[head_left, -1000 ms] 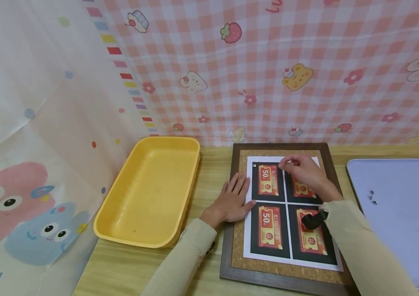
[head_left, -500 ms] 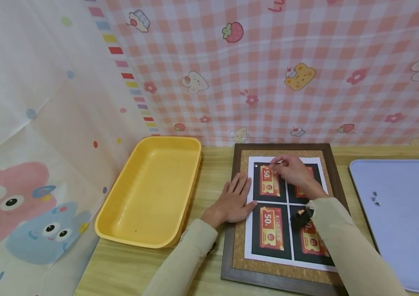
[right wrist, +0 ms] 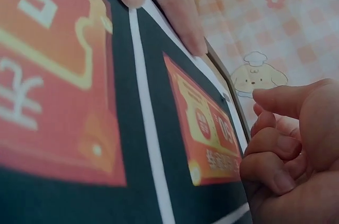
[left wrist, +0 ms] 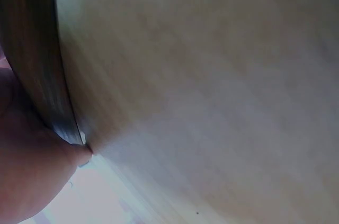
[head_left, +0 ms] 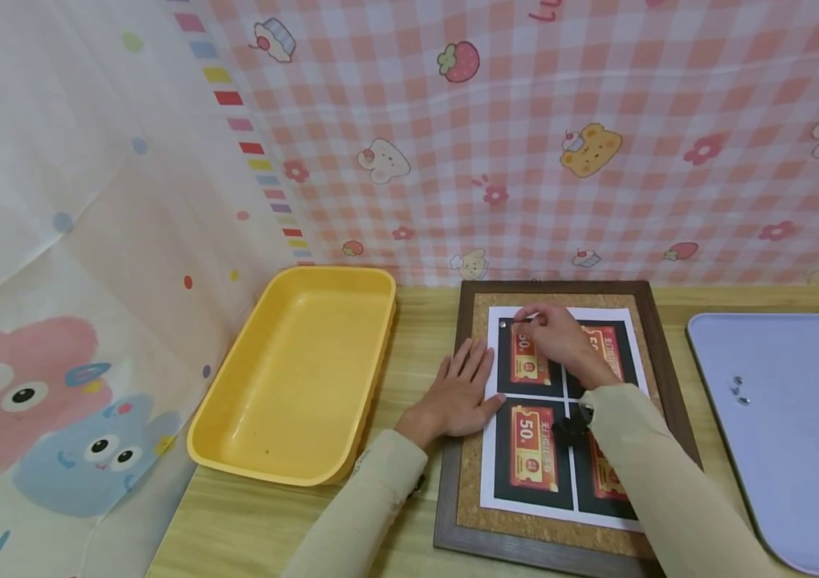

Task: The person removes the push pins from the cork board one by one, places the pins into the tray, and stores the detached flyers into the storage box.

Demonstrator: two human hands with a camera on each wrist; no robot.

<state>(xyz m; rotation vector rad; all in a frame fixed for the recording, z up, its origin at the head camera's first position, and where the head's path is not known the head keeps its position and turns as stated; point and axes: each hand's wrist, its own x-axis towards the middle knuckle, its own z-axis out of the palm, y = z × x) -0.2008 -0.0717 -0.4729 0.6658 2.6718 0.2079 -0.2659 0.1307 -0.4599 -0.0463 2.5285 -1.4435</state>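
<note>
On a cork board [head_left: 539, 534] with a dark wooden frame lies a white sheet [head_left: 490, 449] printed with red coupon pictures on black. A small shiny pushpin [head_left: 503, 324] sits at the sheet's upper left corner; it also shows beyond the coupon in the right wrist view. My left hand [head_left: 453, 397] lies flat with spread fingers across the frame and the sheet's left edge. Just right of the pushpin is my right hand [head_left: 557, 337], its fingers loosely bent over the upper left coupon [right wrist: 204, 123]. In the right wrist view nothing shows between that hand's thumb and fingers [right wrist: 273, 144].
A yellow tray [head_left: 372, 369] stands left of the board on the wooden table [head_left: 417, 321]. To the right lies a flat lilac tray [head_left: 800, 449] bearing several small shiny pushpins [head_left: 739, 389]. A pink checked cloth [head_left: 424, 120] hangs behind.
My right hand has moved left across the top of the sheet, from its middle toward the upper left pushpin. My left hand has stayed in place on the board.
</note>
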